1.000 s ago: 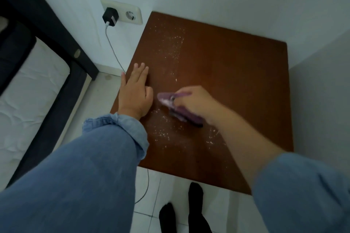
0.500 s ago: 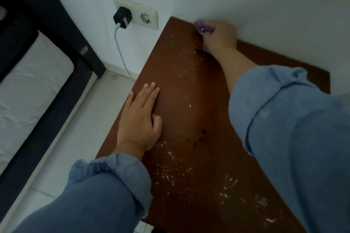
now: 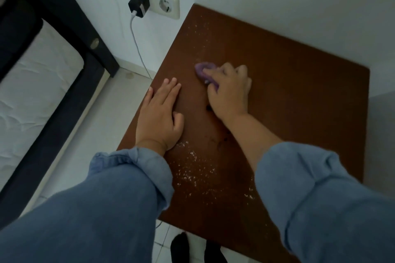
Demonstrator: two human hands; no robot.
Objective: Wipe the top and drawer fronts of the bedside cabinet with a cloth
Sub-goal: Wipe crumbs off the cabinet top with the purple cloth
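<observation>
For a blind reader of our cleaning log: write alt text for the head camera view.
A person's right hand presses a purple cloth on the brown top of a bedside cabinet, while the left hand lies flat near its left edge. White specks dot the near part of the top. A black charger sits in a wall socket beyond.

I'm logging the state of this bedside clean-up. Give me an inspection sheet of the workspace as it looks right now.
Surface: brown cabinet top, white specks near the front edge and along the left side.
Job's things: purple cloth pressed on the top; drawer fronts not visible.
Clutter: nothing seen.
Grippers: right hand closed on the cloth; left hand flat on the top, empty.
Cables: white cable hangs from black charger in the wall socket.
Surroundings: bed on the left, tiled floor.
</observation>
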